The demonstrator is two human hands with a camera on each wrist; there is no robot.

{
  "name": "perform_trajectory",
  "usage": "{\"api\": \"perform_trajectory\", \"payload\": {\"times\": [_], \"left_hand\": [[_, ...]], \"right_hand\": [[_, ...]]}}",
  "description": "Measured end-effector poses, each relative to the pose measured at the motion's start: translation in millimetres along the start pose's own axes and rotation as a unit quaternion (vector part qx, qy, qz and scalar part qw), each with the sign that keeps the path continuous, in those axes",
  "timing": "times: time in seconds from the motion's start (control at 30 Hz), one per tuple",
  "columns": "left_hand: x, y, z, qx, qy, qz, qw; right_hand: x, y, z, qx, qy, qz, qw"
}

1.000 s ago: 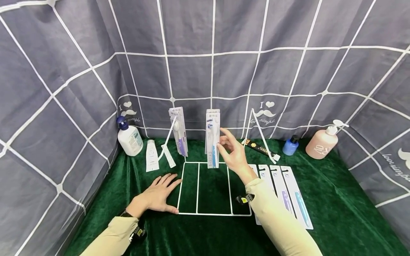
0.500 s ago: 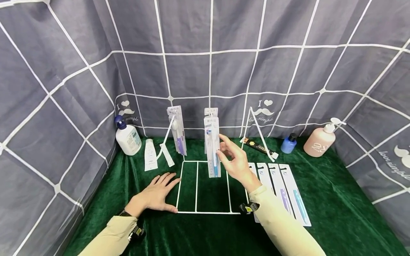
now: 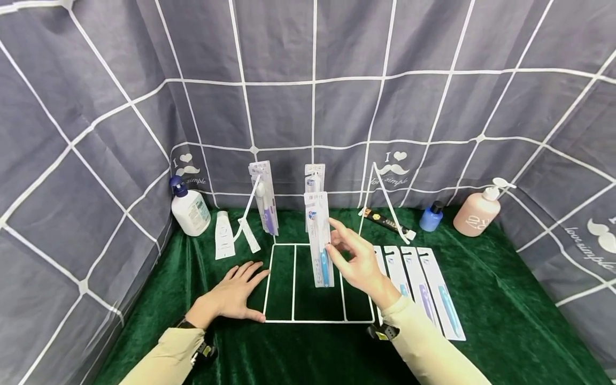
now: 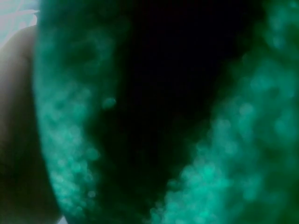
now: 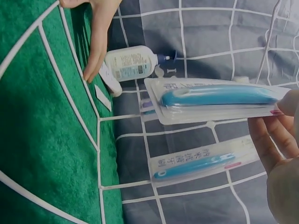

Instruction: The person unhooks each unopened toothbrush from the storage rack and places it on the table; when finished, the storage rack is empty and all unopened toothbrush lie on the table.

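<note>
My right hand (image 3: 358,262) pinches the edge of a packaged toothbrush (image 3: 316,235) with a blue handle, held upright above the white wire rack's base (image 3: 317,321). In the right wrist view its blue handle (image 5: 215,96) shows large beneath clear plastic. Behind it another blue packaged toothbrush (image 3: 315,174) hangs on the rack, partly covered by the held one. Purple packaged toothbrushes (image 3: 266,200) hang at the rack's left. My left hand (image 3: 231,297) lies flat on the green cloth, thumb and fingertips beside the rack's left edge. The left wrist view is dark and blurred.
Several packaged toothbrushes (image 3: 430,294) lie in a row at the right. A white pump bottle (image 3: 190,213) and white tube (image 3: 224,235) are at the left. A black-and-gold box (image 3: 385,222), blue bottle (image 3: 430,218) and pink pump bottle (image 3: 476,214) stand or lie at the back right.
My right hand has drawn the blue packaged toothbrush down and toward me, away from the pack hanging behind it. My left hand stays in place.
</note>
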State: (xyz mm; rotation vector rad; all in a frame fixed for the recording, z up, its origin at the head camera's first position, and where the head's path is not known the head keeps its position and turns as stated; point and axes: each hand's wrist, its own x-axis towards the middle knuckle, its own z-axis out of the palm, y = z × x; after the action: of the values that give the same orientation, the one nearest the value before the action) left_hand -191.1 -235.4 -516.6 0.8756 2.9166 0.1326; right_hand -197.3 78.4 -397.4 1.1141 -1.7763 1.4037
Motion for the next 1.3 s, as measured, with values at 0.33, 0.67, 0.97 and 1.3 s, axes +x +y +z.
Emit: {"api": "perform_trajectory", "payload": {"times": [0.33,0.67,0.97,1.3], "left_hand": [[-0.6,1.4,-1.0,0.003,0.006,0.003,1.0000],[-0.8,1.8,-0.9,0.004,0.022,0.014,0.9996],[-0.3,0.6,1.4,0.002,0.016,0.005,0.9999],[-1.1,1.6,1.4,-0.003,0.014,0.003,0.9999]], "right_hand": [[-9.3,-21.4,-1.2,-0.007,-0.006,-0.030,1.000],[-16.7,-38.3,-5.1,0.000,-0.016,-0.047,0.999],[-23.1,-47.7,-7.0,0.019,-0.020,-0.066,0.997],[-29.5,-63.9,-11.4,0.068,-0.045,-0.046,0.996]]}}
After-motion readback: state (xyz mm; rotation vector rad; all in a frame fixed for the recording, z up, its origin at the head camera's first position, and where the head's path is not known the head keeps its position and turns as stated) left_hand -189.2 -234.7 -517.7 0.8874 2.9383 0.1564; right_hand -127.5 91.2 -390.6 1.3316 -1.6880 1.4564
